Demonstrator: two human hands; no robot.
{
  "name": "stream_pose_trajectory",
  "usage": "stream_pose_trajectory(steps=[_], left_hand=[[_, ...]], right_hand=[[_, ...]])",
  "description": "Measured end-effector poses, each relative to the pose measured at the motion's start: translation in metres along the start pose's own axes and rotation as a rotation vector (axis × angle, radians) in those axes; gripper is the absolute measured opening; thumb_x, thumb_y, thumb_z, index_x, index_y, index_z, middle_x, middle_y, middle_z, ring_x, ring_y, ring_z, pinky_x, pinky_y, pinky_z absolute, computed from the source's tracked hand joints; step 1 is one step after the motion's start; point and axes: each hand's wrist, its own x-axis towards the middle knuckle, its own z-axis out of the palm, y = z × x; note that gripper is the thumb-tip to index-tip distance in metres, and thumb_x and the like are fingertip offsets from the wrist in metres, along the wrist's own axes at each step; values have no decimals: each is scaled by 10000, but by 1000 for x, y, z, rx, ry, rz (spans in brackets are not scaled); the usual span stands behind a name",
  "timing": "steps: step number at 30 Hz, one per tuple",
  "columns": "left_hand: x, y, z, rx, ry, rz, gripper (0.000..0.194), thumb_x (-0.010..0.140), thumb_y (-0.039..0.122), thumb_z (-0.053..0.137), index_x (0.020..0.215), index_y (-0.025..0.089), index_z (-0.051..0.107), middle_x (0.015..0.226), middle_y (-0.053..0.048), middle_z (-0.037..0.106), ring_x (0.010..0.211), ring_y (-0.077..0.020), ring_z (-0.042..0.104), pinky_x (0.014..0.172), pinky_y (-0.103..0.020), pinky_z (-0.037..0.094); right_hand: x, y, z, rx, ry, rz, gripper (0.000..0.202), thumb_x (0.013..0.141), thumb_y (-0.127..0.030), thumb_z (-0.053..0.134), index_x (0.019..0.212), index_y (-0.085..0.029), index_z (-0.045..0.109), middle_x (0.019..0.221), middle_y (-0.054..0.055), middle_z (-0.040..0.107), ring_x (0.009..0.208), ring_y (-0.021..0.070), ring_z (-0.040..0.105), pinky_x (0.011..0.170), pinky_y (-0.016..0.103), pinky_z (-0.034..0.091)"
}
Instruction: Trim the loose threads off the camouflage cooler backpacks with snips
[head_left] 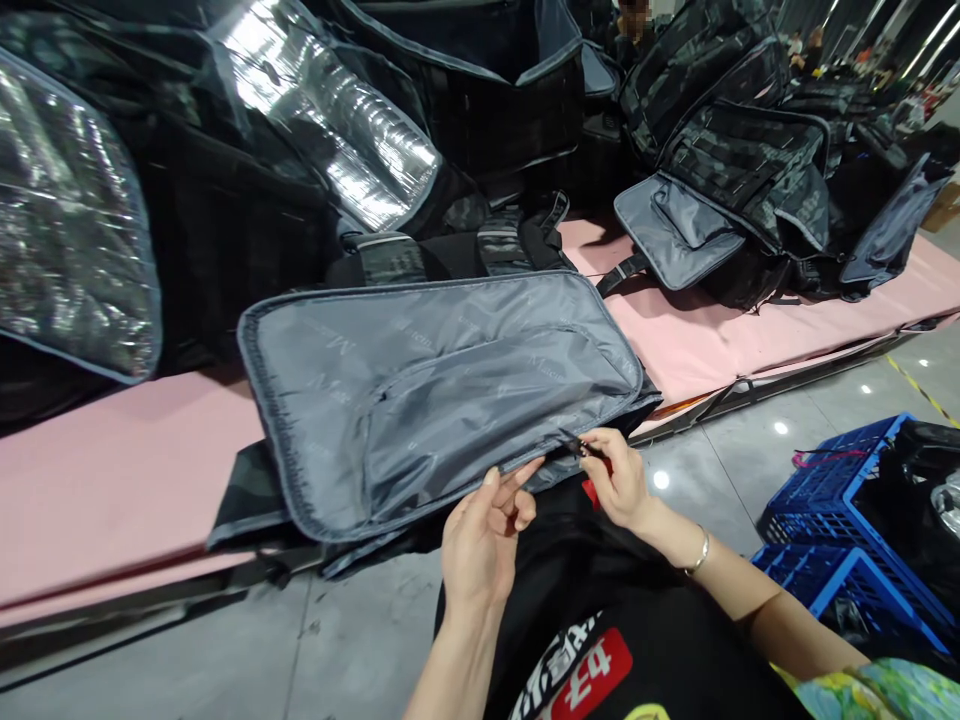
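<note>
A grey-lined bag panel (480,370) lies open, lining up, on the pink table (135,470), its near edge close to my body. My left hand (491,510) pinches that near edge between thumb and forefinger, the other fingers curled. Just to the right, my right hand (619,475) is closed around small dark snips (574,442), whose tips point left at the bound edge of the panel. A bit of red shows beneath my right hand. The palm covers most of the snips' handle.
Large black bags with silver linings (360,130) stand behind and at the left. Camouflage backpacks (742,180) lie at the back right. Blue crates (832,480) holding black items stand on the floor at the right. People are far off at the top right.
</note>
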Motion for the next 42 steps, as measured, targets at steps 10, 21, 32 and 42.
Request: stream_pose_trajectory(steps=[10,21,32,42], left_hand=[[-2,-2,-16,601,-133,267,313,760,358,590,974,138,653,967,-123,700,505,-109,533,481,-265,398],[36,36,-27,1718,9,1551,99,812,226,579,845,202,669,746,-30,693,651,-171,579,620,-298,384],[37,58,-14,1692,-220,1101,230,888,328,445,873,216,646,883,-1,685,819,-155,621,633,-230,429],[44,48,-5,1907,-156,1103,243,878,233,398,762,168,601,736,-57,652,704,-221,588,637,-309,417]], right_hand=[[24,34,6,-209,100,25,193,903,-267,469,846,-200,640,711,29,646,644,141,582,612,236,434],[59,11,-17,-366,-219,190,151,863,-352,586,835,-206,612,826,8,650,788,133,596,627,209,348],[81,7,-28,-484,-334,300,189,861,-378,580,786,-208,616,829,10,667,771,149,603,594,231,297],[79,14,-27,-401,-252,303,186,845,-361,588,742,-208,609,759,15,658,731,165,604,599,239,333]])
